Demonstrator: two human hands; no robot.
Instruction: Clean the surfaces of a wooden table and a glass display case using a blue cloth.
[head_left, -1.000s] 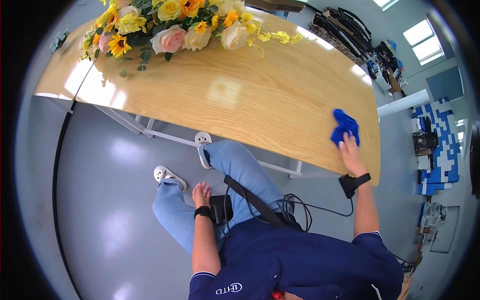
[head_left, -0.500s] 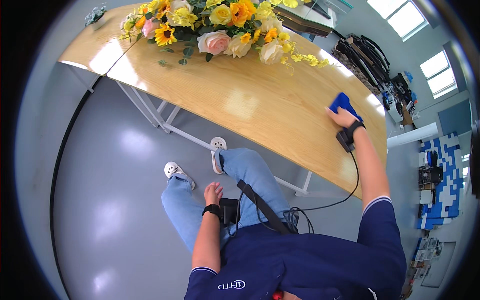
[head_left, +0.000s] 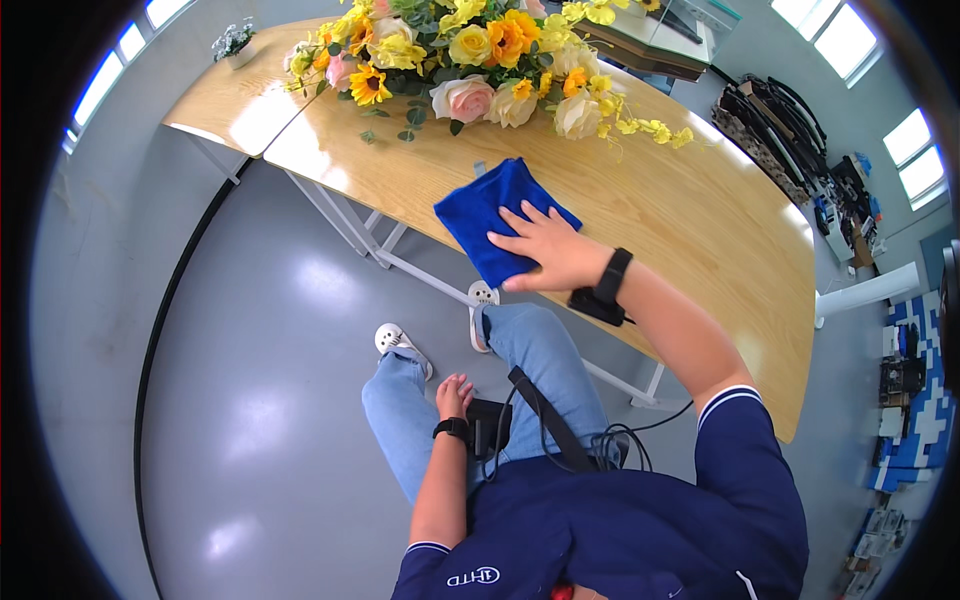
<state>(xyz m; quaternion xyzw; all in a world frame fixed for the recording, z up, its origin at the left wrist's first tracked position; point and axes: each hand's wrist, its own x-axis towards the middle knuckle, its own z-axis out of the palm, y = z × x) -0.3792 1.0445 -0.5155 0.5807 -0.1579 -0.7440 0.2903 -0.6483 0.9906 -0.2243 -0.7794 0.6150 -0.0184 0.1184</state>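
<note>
My right hand [head_left: 552, 250] lies flat on a blue cloth [head_left: 478, 212], its fingers spread apart. The cloth is spread out over the near edge of a wooden table [head_left: 690, 250], and one corner reaches past that edge. My left hand [head_left: 454, 396] hangs by my left thigh, away from the table. Its fingers are loosely bent, and nothing shows in them.
A large arrangement of yellow, orange and pink flowers [head_left: 470, 98] stands along the table's far side. A small potted plant [head_left: 233, 44] is on the adjoining table at the left. Black cables [head_left: 628, 440] run beside my waist.
My right hand has swept from the table's right end leftward to the near middle edge. The cloth, bunched under it before, is now spread out. My left hand stays by my thigh.
</note>
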